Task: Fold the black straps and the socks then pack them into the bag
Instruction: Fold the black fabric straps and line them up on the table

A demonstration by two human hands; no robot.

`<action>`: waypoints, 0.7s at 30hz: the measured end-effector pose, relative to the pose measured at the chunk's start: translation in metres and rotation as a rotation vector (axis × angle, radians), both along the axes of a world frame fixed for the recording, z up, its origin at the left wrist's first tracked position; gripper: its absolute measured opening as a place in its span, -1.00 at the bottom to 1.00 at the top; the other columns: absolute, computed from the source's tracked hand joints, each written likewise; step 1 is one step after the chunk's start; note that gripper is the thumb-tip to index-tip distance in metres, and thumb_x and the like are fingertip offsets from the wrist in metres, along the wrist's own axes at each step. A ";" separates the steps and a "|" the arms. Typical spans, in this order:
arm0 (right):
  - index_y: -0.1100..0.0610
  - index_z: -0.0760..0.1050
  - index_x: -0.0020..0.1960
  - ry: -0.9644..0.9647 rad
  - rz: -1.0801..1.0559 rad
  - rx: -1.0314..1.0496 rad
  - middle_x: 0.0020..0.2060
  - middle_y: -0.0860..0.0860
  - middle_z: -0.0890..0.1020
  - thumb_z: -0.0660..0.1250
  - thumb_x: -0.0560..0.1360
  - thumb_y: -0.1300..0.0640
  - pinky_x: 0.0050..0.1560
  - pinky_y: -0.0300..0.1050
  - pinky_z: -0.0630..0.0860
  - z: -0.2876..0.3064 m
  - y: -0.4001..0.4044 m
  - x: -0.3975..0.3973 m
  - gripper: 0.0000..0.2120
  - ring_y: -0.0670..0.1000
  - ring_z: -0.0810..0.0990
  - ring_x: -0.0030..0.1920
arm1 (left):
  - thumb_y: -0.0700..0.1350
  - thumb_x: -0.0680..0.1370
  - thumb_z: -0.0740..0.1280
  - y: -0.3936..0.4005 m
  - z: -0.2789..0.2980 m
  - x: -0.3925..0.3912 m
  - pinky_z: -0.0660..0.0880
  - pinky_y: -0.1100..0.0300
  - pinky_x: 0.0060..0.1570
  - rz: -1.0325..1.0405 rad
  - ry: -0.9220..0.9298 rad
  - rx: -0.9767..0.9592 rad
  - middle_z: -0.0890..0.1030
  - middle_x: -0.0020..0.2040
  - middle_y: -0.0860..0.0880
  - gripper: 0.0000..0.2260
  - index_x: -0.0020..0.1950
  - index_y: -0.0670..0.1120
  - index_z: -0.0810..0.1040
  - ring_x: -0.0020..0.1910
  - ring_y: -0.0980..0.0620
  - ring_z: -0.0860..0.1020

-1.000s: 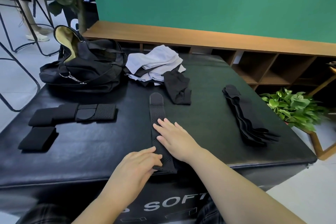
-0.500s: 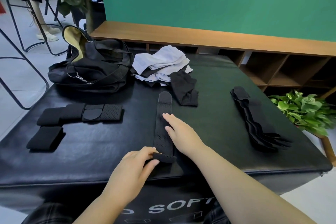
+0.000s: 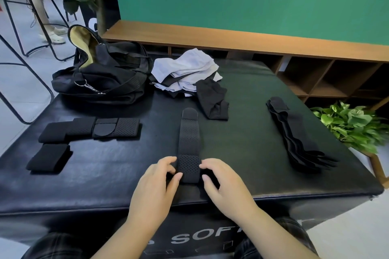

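A long black perforated strap lies lengthwise in the middle of the black padded table. Its near end is folded up onto itself. My left hand pinches that folded end from the left, and my right hand pinches it from the right. Folded black straps and another folded one lie at the left. A stack of unfolded black straps lies at the right. White and black socks are piled at the back, with a black sock in front. The open black bag sits at the back left.
A wooden shelf unit runs behind the table under a green wall. A potted green plant stands off the right edge. Metal chair legs and a person's legs are at the far left, beside a large plant trunk.
My right hand came back from the strap's middle to its near end. Both hands now pinch the folded near end, which has been turned further up onto the strap.
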State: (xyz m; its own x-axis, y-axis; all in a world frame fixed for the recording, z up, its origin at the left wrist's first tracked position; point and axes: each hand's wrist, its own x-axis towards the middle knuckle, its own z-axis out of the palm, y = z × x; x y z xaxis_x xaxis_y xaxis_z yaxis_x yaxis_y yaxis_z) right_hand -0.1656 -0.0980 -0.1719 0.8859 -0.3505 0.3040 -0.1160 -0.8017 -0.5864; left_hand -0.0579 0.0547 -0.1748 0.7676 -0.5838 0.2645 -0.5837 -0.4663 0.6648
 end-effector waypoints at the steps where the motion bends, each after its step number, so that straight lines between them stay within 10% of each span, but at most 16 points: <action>1: 0.03 0.48 0.21 0.021 0.008 -0.028 0.15 -0.25 0.45 0.13 0.51 -0.04 0.23 -0.50 0.21 0.000 0.001 0.000 -0.66 -0.23 0.40 0.23 | 0.00 0.53 0.34 -0.001 0.000 0.000 0.31 0.40 -0.20 0.003 -0.025 0.002 0.48 -0.12 0.28 -0.72 0.23 0.08 0.44 -0.04 0.27 0.37; 7: -0.02 0.48 0.30 0.141 -0.002 -0.098 0.26 -0.20 0.47 0.03 0.50 -0.15 0.28 -0.45 0.13 0.001 0.001 0.005 -0.52 -0.24 0.31 0.31 | -0.09 0.43 0.46 -0.002 -0.004 0.004 0.41 0.28 -0.12 -0.033 -0.184 -0.004 0.55 -0.14 0.18 -0.86 -0.03 0.02 0.61 -0.06 0.20 0.38; 21: 0.00 0.30 0.45 0.235 -0.008 -0.113 0.19 -0.15 0.37 0.11 0.41 -0.06 0.27 -0.26 0.22 0.015 0.006 0.017 -0.40 -0.11 0.28 0.18 | -0.11 0.51 0.39 0.000 -0.006 0.012 0.35 0.26 0.16 -0.114 -0.099 0.055 0.58 0.12 0.09 -0.64 0.31 -0.03 0.51 0.18 0.10 0.44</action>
State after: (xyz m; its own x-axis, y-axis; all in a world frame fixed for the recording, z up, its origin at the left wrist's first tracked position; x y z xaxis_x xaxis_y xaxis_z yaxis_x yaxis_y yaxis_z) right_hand -0.1488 -0.0920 -0.1566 0.9340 -0.3336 0.1280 -0.2453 -0.8591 -0.4492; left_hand -0.0458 0.0543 -0.1804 0.6673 -0.6815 0.3005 -0.6961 -0.4272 0.5770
